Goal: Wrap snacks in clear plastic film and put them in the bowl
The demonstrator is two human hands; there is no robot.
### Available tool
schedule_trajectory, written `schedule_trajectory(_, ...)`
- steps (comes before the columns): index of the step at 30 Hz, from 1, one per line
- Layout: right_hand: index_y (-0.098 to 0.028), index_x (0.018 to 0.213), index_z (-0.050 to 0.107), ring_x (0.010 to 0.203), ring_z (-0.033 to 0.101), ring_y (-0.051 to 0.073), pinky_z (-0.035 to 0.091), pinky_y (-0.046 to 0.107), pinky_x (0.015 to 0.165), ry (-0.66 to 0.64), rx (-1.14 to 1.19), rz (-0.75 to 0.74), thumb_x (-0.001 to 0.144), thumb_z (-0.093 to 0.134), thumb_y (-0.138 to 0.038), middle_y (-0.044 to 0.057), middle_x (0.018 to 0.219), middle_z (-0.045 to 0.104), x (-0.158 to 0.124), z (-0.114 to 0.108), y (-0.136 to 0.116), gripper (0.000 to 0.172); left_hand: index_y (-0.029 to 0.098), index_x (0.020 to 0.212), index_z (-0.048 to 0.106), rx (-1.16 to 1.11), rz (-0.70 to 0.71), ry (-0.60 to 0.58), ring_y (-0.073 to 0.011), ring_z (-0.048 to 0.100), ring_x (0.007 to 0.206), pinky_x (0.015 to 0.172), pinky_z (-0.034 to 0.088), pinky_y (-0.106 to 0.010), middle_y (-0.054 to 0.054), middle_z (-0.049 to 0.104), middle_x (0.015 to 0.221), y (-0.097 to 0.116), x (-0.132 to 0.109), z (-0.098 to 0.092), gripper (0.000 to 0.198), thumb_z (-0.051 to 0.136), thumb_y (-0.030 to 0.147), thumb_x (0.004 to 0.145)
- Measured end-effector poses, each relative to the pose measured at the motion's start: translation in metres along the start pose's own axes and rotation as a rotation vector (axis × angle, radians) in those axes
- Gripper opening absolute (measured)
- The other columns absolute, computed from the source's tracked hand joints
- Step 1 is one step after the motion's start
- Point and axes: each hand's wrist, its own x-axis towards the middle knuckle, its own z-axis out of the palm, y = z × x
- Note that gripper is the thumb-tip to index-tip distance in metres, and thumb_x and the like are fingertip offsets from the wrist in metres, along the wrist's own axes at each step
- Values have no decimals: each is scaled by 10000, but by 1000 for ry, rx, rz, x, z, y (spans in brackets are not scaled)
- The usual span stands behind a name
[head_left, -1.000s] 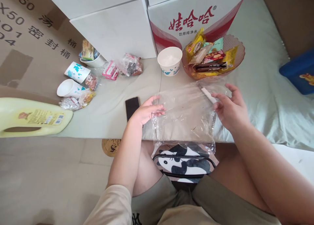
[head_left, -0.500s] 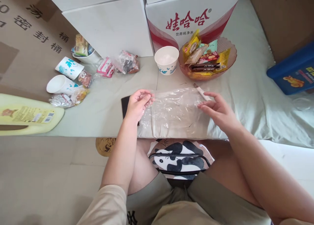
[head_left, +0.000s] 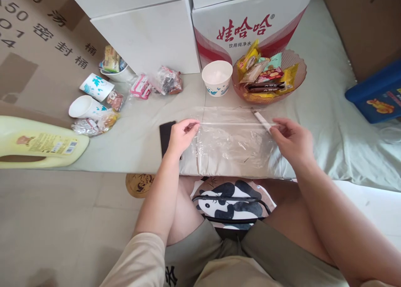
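Note:
A clear plastic bag (head_left: 232,140) stretches flat above the cloth-covered surface between my hands. My left hand (head_left: 184,134) pinches its upper left corner between thumb and fingers. At the upper right corner, my right hand (head_left: 293,138) is closed on the bag's edge. The edge between them is pulled fairly straight. A slim white stick-like thing (head_left: 262,120) with a dark tip lies slanted by my right fingertips; I cannot tell whether they touch it. A black phone (head_left: 166,136) lies partly hidden beside my left hand.
Behind the bag stand a white paper cup (head_left: 217,79) and a pink glass bowl (head_left: 300,72) of wrapped snacks. Snack packets (head_left: 169,80) and tipped paper cups (head_left: 97,86) lie left. A yellow jug (head_left: 44,143), a blue container (head_left: 376,92) and white boxes (head_left: 147,36) border the surface.
My right hand has moved right and its fingers have closed on the bag's edge. The bag's upper edge is now drawn straighter between both hands. The view has shifted slightly.

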Motion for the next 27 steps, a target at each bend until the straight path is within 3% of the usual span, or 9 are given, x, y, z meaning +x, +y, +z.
schedule_trajectory(4,-236,791,722,996,691,284,553,513,926,170,-148,-317,809,710,-353,106,1063,714,-3,-6,-7,119,224,811,772,82,172,149,-224,654,1097,964,544,-366,-88,649,1132,3,-1,-6,134,769,357,797)
schedule_trajectory(8,-251,807,610,1235,672,307,488,545,1073,67,10,-466,863,655,-262,60,952,756,-10,-9,-9,72,216,767,702,64,285,197,-299,475,1461,1175,430,-448,-110,587,1414,9,-8,-10,311,765,515,826)
schedule_trajectory(11,-255,850,567,781,746,230,582,391,743,-53,226,-246,890,685,-325,-10,673,687,-17,-8,-16,143,225,854,668,-87,258,149,-252,690,1196,1045,534,-420,-94,742,1089,9,-11,-7,392,674,616,884)
schedule_trajectory(13,-260,868,539,439,564,147,473,288,483,-129,385,-48,877,737,-400,-68,523,581,-20,-8,-26,243,228,912,638,-212,244,139,-183,746,830,824,589,-330,-25,718,785,7,-10,-3,412,659,639,892)
schedule_trajectory(15,-275,895,517,323,392,103,365,249,377,-212,558,136,811,813,-451,-112,462,505,-22,-11,-36,355,233,944,601,-279,228,129,-125,670,593,600,526,-241,22,664,668,6,-7,2,429,654,656,892)
schedule_trajectory(18,-312,984,545,286,258,84,258,234,324,-413,773,337,722,864,-513,-140,430,429,-21,-23,-43,459,244,979,549,-285,107,67,-81,569,458,447,394,-192,43,656,656,10,-3,8,382,631,613,924)
schedule_trajectory(21,-326,1036,609,283,231,105,232,260,322,-576,799,424,810,698,-670,-118,396,342,-13,-33,-34,422,243,994,531,-216,-146,-100,-72,473,379,417,335,-177,93,559,528,16,2,9,170,577,406,991)
schedule_trajectory(24,-290,966,646,362,361,114,304,272,360,-552,720,450,809,658,-667,-60,501,455,-1,-25,-23,409,224,984,553,-134,-314,-371,-71,425,359,418,304,-173,104,504,468,20,8,11,43,532,259,1000)
schedule_trajectory(27,-250,943,647,593,614,148,477,273,484,-555,671,485,726,748,-587,14,749,650,2,0,-21,413,203,980,574,-87,-349,-571,-63,393,346,414,287,-180,93,520,479,23,11,19,22,561,220,979)
